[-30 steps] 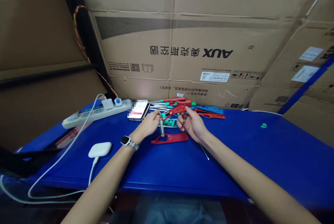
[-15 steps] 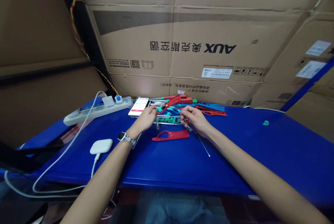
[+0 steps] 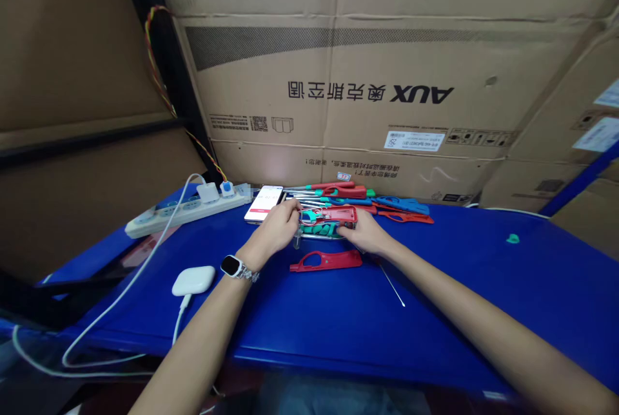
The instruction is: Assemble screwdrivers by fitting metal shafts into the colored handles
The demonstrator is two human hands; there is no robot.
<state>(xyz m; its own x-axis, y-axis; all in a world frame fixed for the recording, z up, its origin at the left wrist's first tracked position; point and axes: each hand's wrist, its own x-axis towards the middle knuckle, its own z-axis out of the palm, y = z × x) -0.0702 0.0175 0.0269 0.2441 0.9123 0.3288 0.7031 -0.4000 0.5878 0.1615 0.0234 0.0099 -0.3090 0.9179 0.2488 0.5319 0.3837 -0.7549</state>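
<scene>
Between my hands is a red lighter casing (image 3: 341, 213) with its inner side showing and a green piece (image 3: 309, 216) at its left end. My left hand (image 3: 280, 227) is closed on the left end of this casing, a watch on the wrist. A small clear part (image 3: 296, 240) hangs just below those fingers. My right hand (image 3: 366, 233) is wrapped round the casing's right end, its fingertips partly hidden. Nearer to me, a second red casing half (image 3: 326, 261) lies flat on the blue table (image 3: 309, 318). A thin metal rod (image 3: 393, 287) sticks out below my right hand.
Several long-nosed lighters (image 3: 338, 191) in red and blue lie behind my hands, with blue casings (image 3: 401, 203) to the right. A phone (image 3: 264, 202), a power strip (image 3: 188, 212) and a white earbud case (image 3: 193, 280) with a cable stand left. A cardboard wall (image 3: 329, 112) closes the back.
The red casing has come down from a raised slant to nearly level. My right hand, earlier pinched apart from it near a clear part, now grips its right end. The view has shifted slightly.
</scene>
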